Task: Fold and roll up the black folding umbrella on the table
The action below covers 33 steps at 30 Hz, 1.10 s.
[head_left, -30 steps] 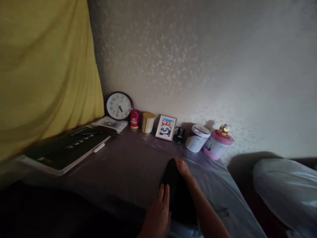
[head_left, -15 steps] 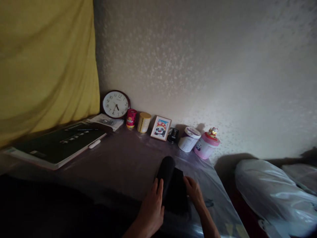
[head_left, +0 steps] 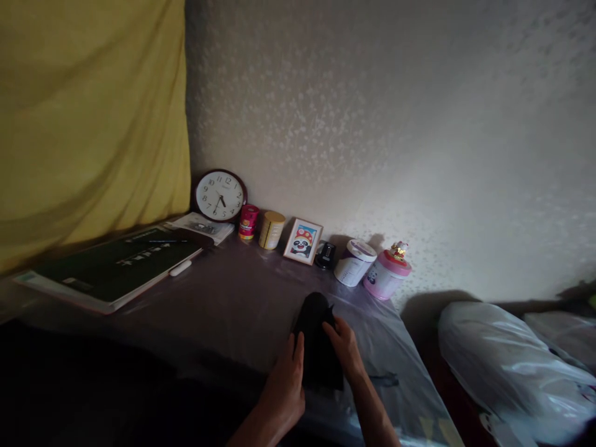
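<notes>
A dark, rounded, elongated object lies near the front of the table, with a black flap or sheet along its right side. My left hand rests along its left side, fingers pressed against it. On the right, my right hand pinches the black material near the object's upper right, folded in against it. What the black object is exactly is too dark to tell.
Along the back of the plastic-covered table stand a clock, red can, yellow can, framed panda picture, white tub and pink tub. A large green book lies left.
My right hand has moved left and slightly up, bringing the black flap against the rounded object. My left hand has barely moved. The view has shifted slightly.
</notes>
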Each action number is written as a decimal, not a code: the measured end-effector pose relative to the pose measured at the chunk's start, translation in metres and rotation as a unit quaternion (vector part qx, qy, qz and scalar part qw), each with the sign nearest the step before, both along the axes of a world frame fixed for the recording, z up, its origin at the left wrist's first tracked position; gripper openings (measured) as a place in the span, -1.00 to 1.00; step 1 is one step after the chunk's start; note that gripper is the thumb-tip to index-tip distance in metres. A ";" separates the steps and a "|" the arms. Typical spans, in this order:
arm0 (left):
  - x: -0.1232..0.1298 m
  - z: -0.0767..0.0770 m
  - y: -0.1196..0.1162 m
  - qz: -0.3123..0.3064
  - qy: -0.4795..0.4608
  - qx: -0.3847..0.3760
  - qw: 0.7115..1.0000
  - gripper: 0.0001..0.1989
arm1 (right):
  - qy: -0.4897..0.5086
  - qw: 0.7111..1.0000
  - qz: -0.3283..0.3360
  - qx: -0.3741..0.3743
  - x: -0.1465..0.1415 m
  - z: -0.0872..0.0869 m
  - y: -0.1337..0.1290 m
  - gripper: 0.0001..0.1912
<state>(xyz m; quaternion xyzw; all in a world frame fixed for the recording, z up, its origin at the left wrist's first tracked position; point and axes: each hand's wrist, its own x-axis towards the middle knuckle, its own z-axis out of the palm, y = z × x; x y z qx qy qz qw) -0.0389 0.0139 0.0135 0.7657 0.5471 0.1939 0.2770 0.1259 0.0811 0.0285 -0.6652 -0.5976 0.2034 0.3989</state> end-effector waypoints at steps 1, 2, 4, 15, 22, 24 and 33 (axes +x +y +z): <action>0.000 0.000 0.000 0.002 0.001 -0.003 1.000 -0.12 | 0.011 1.000 0.004 -0.001 -0.005 0.001 0.003 -0.58; -0.001 0.000 0.001 0.004 0.002 -0.007 1.000 -0.12 | 0.018 1.000 0.007 -0.003 -0.011 0.001 0.006 -0.57; -0.001 0.000 0.002 0.009 0.004 -0.005 1.000 -0.11 | 0.021 1.000 0.003 -0.009 -0.021 0.001 0.013 -0.55; -0.007 -0.012 0.010 0.007 0.005 0.036 0.999 -0.12 | -0.080 0.993 0.055 -0.067 -0.040 0.010 0.031 -0.58; -0.011 -0.016 0.007 0.018 -0.031 0.126 0.991 0.05 | -0.032 0.978 0.164 -0.122 -0.047 0.014 0.032 -0.77; -0.012 -0.014 0.006 0.015 -0.029 0.129 0.991 0.05 | -0.009 0.972 0.197 -0.131 -0.048 0.014 0.032 -0.74; -0.013 -0.001 0.000 0.005 0.041 0.064 0.997 -0.17 | 0.022 0.973 0.223 -0.056 -0.050 0.011 0.015 -0.75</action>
